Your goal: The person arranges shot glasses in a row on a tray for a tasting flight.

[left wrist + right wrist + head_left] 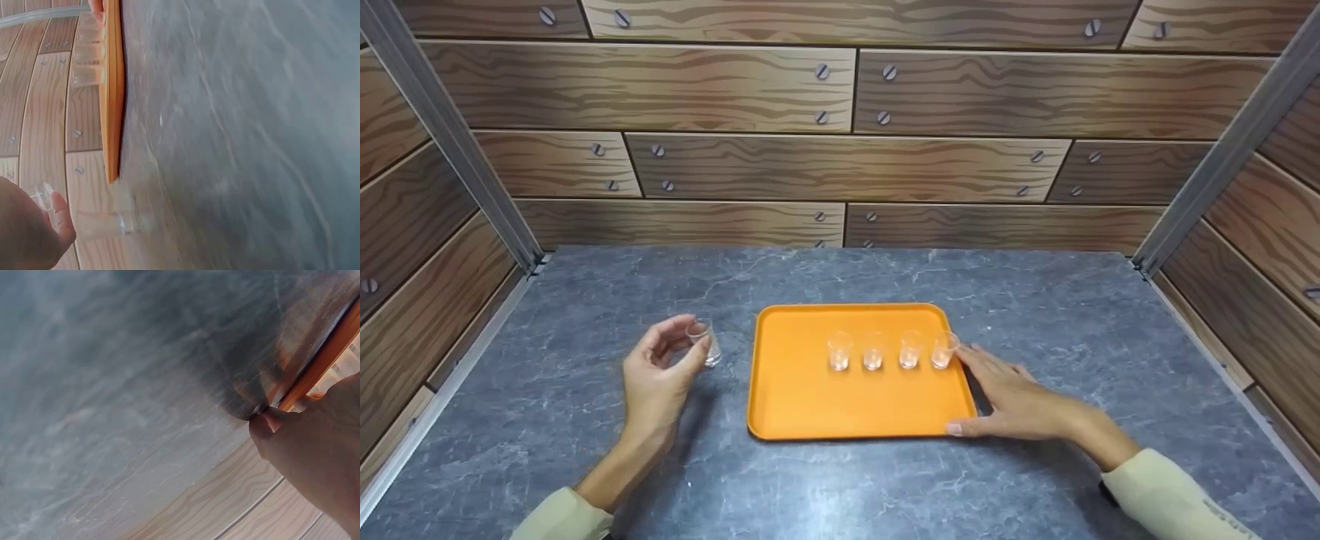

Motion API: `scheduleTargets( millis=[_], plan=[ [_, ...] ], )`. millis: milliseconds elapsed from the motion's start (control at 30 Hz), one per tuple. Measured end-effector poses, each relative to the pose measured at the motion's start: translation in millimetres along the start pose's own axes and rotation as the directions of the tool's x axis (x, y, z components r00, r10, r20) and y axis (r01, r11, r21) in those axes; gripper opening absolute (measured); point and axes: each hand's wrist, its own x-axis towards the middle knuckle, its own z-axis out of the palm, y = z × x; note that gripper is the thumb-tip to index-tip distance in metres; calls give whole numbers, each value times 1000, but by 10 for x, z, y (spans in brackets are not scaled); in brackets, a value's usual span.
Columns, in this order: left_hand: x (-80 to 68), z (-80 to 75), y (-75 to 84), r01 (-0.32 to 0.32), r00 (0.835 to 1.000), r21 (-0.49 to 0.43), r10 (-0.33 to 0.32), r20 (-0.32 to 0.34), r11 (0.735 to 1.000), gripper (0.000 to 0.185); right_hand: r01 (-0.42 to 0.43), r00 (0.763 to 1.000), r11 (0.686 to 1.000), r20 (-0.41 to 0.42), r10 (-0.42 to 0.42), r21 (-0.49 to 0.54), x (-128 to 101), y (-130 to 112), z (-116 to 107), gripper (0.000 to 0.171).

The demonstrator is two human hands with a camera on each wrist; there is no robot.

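My left hand is left of the orange tray, its thumb and fingers pinching a small clear shot glass. A second clear glass shape shows just past the thumb in the left wrist view, its base at the tabletop; the two overlap in the head view. On the tray, several clear shot glasses stand upright in a row toward the right side. My right hand rests along the tray's right edge, fingers extended near the rightmost glass and thumb at the front right corner.
The tray lies on a grey marbled tabletop. Wood-patterned panels stand behind and on both sides. Metal posts rise at the rear corners of the table.
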Motion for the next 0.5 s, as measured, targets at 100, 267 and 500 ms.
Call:
scheduleTargets(
  millis=[100, 267, 500],
  plan=[
    [-31, 66, 8, -10, 1000, -12, 11, 18, 1000, 35, 4, 1000, 1000, -4, -4, -5, 4, 3, 3, 117],
    [-63, 162, 22, -29, 999, -38, 31, 42, 999, 36, 10, 1000, 1000, -13, -10, -5, 5, 2, 0, 118],
    [-79, 254, -6, -40, 997, -5, 40, 72, 999, 36, 13, 1000, 1000, -19, -13, -10, -4, -2, 5, 118]
  ],
)
